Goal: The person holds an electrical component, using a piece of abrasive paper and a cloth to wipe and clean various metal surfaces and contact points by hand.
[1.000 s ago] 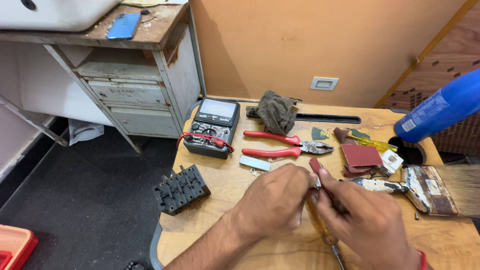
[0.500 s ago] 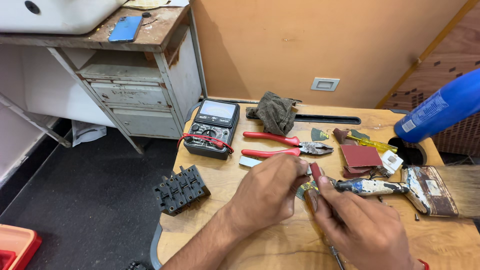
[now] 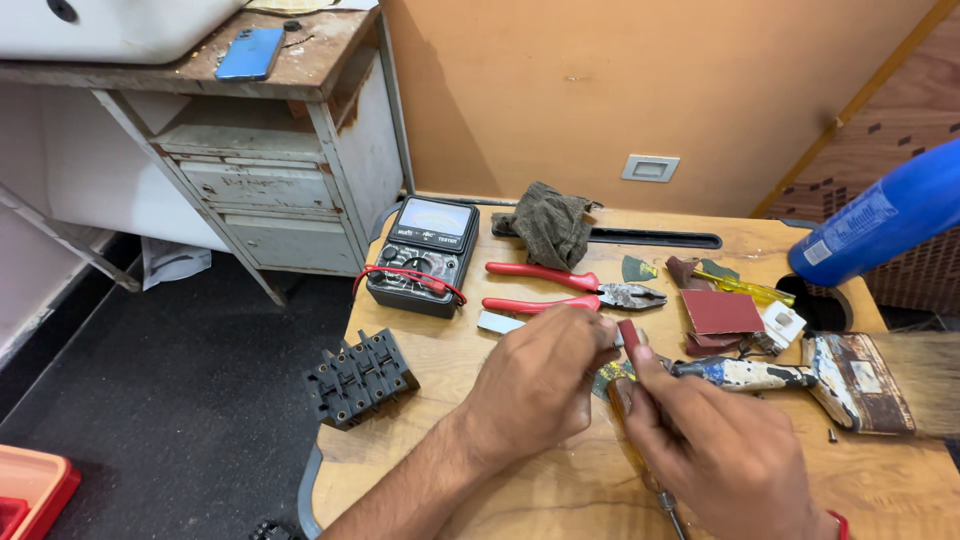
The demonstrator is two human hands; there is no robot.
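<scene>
I see a small dark-red piece (image 3: 629, 334), pinched upright between my two hands just above the middle of the table (image 3: 560, 490), toward its near edge; it looks like a folded scrap of the same sandpaper as the sheet further right, though I cannot tell for sure. My left hand (image 3: 535, 385) curls over it from the left, its grip narrow and closed on whatever small part sits under the fingertips, which the knuckles hide from me. My right hand (image 3: 715, 450) comes in from the near right corner, thumb and forefinger closed on the red piece, with a screwdriver (image 3: 640, 465) trapped under the palm, its tip poking out toward the near edge, I judge so it stays ready without being put down. Both hands meet over the wood, probably to steady fine work. Just behind them lie the red-handled pliers (image 3: 560, 288), handles pointing left, within easy reach. Left of those, near the far left corner, sits the analogue meter (image 3: 425, 255) with its red lead looped across it. A black terminal block (image 3: 358, 377) rests on the left edge. A grey rag (image 3: 550, 225) is at the far edge, and the sandpaper sheet (image 3: 722, 312) and a paint-stained brush (image 3: 800, 375) lie to the right.
</scene>
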